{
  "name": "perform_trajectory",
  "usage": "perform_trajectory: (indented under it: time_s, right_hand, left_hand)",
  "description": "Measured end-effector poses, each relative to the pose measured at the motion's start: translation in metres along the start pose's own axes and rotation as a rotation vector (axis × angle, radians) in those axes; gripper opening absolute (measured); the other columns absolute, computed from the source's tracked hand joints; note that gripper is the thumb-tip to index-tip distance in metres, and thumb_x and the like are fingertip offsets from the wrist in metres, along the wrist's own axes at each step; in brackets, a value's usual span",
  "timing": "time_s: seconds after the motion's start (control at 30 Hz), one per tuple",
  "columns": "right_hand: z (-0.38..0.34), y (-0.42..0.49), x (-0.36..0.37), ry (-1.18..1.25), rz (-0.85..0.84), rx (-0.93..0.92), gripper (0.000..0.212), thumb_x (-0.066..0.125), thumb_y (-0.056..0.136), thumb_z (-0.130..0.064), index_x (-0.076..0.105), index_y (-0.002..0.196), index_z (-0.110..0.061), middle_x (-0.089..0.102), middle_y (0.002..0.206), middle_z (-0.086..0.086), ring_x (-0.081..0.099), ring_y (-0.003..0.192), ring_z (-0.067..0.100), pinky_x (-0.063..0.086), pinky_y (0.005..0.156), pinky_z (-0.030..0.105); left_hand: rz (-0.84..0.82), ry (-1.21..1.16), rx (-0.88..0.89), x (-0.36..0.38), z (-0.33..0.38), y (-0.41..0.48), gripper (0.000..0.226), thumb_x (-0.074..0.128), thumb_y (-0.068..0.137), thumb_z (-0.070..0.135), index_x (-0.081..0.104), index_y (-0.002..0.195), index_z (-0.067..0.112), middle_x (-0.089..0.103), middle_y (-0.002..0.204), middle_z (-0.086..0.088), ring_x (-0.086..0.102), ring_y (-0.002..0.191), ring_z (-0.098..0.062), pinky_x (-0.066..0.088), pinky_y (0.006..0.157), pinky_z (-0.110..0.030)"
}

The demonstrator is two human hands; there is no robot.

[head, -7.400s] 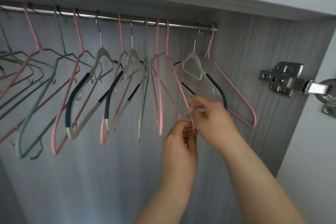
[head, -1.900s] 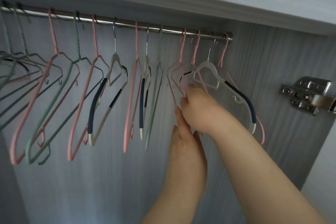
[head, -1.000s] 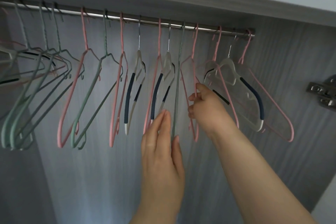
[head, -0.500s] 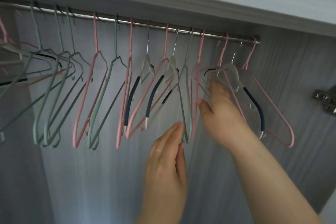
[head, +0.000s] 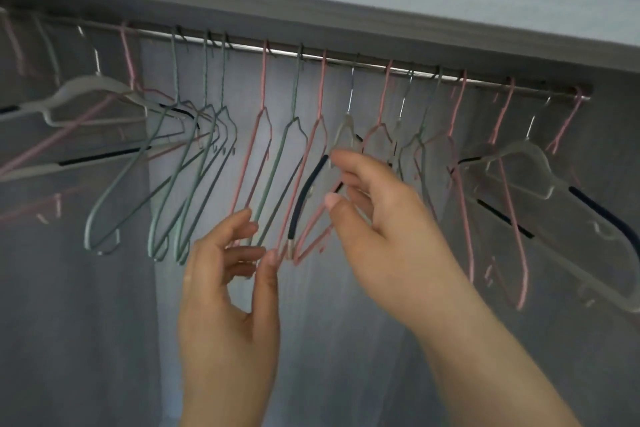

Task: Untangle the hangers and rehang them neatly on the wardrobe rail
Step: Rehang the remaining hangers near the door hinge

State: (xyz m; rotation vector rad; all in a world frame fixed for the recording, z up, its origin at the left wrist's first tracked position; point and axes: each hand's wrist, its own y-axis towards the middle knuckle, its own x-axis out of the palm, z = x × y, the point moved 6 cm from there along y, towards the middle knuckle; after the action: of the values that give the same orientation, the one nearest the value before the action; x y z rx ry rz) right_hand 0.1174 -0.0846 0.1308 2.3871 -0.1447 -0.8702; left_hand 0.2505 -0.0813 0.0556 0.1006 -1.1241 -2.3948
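Observation:
A steel wardrobe rail (head: 346, 61) carries several pink, green and white hangers. My left hand (head: 228, 288) is raised with relaxed, spread fingers. Its fingertips sit at the lower ends of a pink hanger (head: 249, 163) and a green hanger (head: 277, 177), and the thumb is beside them. My right hand (head: 377, 218) reaches up with loosely bent fingers. Its index fingertip touches the shoulder of a white hanger with a navy grip (head: 304, 198), and the thumb stays apart below. The frame is blurred, so no firm grip shows.
At the far left, white, pink and green hangers (head: 104, 135) hang crossed at slanted angles. More pink hangers and a white one (head: 519, 163) hang at the rail's right end. The wardrobe top panel (head: 381, 10) runs just above the rail, and the grey back wall (head: 346, 322) lies behind.
Both hands have moved left along the rail, from the hangers near the right end to the middle ones. My right hand has left the pink hanger and now touches the white one.

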Motion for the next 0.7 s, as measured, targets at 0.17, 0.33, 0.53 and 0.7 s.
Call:
perform_trajectory:
  time_s: [0.17,0.33,0.53,0.7]
  right_hand:
    - [-0.005,-0.012,0.028,0.047,-0.126,-0.063,0.047,0.041,0.094,-0.026,0.03,0.138,-0.036,0.029,0.143,-0.024,0.034,0.109,-0.02,0.028,0.089,-0.002]
    - [-0.011,-0.015,0.05,0.085,-0.138,-0.048,0.051,0.043,0.094,-0.025,0.027,0.142,-0.033,0.027,0.147,-0.021,0.026,0.135,-0.007,0.023,0.115,0.02]
    - [-0.039,0.005,0.086,0.031,-0.137,-0.062,0.053,0.042,0.094,-0.023,0.024,0.144,-0.026,0.029,0.149,-0.012,0.026,0.138,0.001,0.022,0.117,0.024]
    - [-0.047,0.036,0.115,-0.209,-0.063,-0.022,0.048,0.038,0.096,-0.021,0.026,0.143,-0.018,0.028,0.15,-0.003,0.032,0.136,0.012,0.025,0.105,0.016]
  left_hand:
    - [0.079,0.034,-0.033,-0.027,-0.006,-0.008,0.037,0.056,0.075,0.022,0.05,0.101,0.048,0.061,0.095,0.019,0.061,0.077,-0.004,0.042,0.068,-0.002]
    - [0.111,0.164,0.008,-0.06,-0.012,0.001,0.03,0.056,0.075,0.034,0.049,0.101,0.047,0.06,0.095,0.019,0.057,0.084,-0.005,0.042,0.071,-0.006]
    - [0.057,0.241,-0.036,-0.098,-0.036,0.046,0.038,0.059,0.076,0.037,0.051,0.113,0.034,0.055,0.109,0.017,0.052,0.098,0.001,0.035,0.08,0.001]
    - [-0.138,0.29,-0.049,-0.106,-0.063,0.087,0.045,0.061,0.08,0.029,0.048,0.123,0.029,0.045,0.12,0.013,0.046,0.115,-0.012,0.036,0.096,-0.025]
